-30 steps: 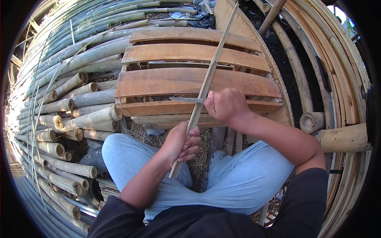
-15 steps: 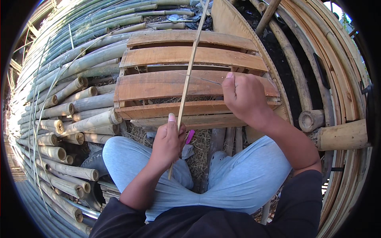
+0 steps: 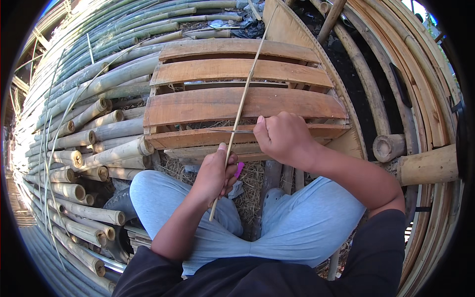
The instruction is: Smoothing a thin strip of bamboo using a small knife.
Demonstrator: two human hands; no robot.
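A long, thin bamboo strip slants from above my lap up across a slatted wooden bench. Near its lower end my left hand is closed around it, thumb lying along the strip. My right hand makes a fist, palm down, just right of the strip. From that fist a narrow knife blade points left and crosses the strip a little above my left thumb. The knife's handle is hidden inside the fist.
The wooden bench has gaps between its slats. Stacked bamboo poles crowd the left side, cut ends towards me. Long split bamboo lengths and a thick bamboo post stand on the right. Straw lies between my legs.
My right hand has drawn the knife down along the strip, towards my left hand. The strip's far end has swung right and lower. My left hand stays nearly in place.
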